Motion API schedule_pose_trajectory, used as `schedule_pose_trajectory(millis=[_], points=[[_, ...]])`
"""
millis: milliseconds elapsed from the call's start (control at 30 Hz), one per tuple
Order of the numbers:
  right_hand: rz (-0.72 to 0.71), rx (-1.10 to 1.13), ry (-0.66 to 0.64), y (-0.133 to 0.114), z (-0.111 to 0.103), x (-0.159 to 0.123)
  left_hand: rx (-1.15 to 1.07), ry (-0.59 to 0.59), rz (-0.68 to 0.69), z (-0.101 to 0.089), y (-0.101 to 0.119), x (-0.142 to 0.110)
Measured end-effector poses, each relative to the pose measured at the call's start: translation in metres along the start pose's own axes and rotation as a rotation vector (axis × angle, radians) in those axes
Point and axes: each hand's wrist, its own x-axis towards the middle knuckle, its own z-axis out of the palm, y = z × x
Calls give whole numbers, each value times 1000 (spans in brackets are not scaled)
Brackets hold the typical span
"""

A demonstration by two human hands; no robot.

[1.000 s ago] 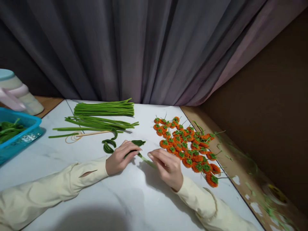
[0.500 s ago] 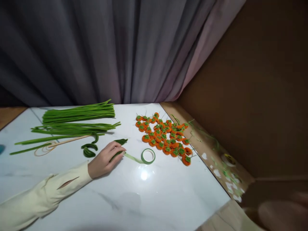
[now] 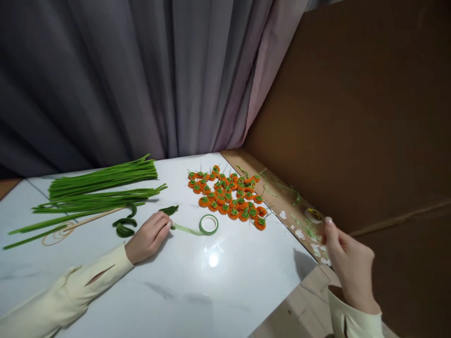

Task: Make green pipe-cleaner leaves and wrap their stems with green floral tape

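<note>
My left hand (image 3: 150, 237) rests on the white table with its fingers closed. A dark green pipe-cleaner piece is mostly hidden under them, and only its tip shows. The loose end of a roll of green tape (image 3: 208, 225) reaches to these fingertips. Just beyond them lies a dark green pipe-cleaner leaf (image 3: 169, 210), and several curved dark green pieces (image 3: 125, 230) sit left of the hand. My right hand (image 3: 350, 267) is raised off the table's right edge, thumb pressed to the curled fingers. What it holds, if anything, cannot be made out.
Bundles of long green pipe cleaners (image 3: 102, 178) lie at the back left, near a thin wooden stick (image 3: 95, 218). Many orange persimmon-like pieces with green tops (image 3: 225, 209) cover the back right. Scraps and another tape roll (image 3: 313, 215) lie on brown cardboard beyond the edge.
My right hand has risen into clear view at the right, where it was a blur low in the corner. The view has turned rightward. My left hand stays by the tape end.
</note>
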Motion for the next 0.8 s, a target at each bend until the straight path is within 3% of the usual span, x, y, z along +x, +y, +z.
schedule_pose_trajectory(millis=[100, 233, 400, 567, 633, 800], points=[[-91, 38, -159, -21, 13, -16, -11, -18, -26, -2, 0, -1], [-325, 157, -278, -56, 30, -28, -24, -26, -41, -3, -1, -3], [-747, 476, -413, -110, 46, -36, -15, 11, -60, -6, 0, -9], [-1109, 542, -706, -173, 73, -42, 31, -15, -49, -14, 1, -19], [-1155, 490, -780, -196, 89, -44, 34, -30, -24, -16, 1, -23], [-1054, 237, -817, -228, 122, -48, 36, -85, 51, -19, 2, -27]])
